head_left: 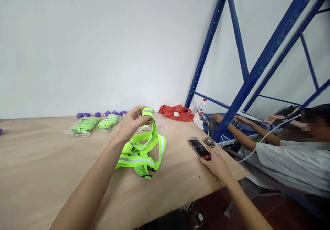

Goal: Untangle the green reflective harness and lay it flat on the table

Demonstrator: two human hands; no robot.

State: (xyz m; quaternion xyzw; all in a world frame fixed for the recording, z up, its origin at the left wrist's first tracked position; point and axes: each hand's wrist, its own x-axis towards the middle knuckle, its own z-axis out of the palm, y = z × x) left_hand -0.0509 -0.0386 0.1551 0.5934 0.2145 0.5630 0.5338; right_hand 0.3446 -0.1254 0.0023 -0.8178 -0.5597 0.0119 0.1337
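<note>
Webbing straps (140, 161): flat, silver-striped loops

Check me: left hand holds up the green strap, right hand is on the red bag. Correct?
Not quite: the head view shows the right hand on the phone, not the red bag. The left hand does hold up the green strap.

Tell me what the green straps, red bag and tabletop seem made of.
Green straps: soft woven webbing, probably synthetic, since they loop and drape; pale stripes look reflective.
Red bag: thin plastic, judging by its crinkled, slightly shiny folds.
Tabletop: likely plywood, matt, tan with faint grain.
</note>
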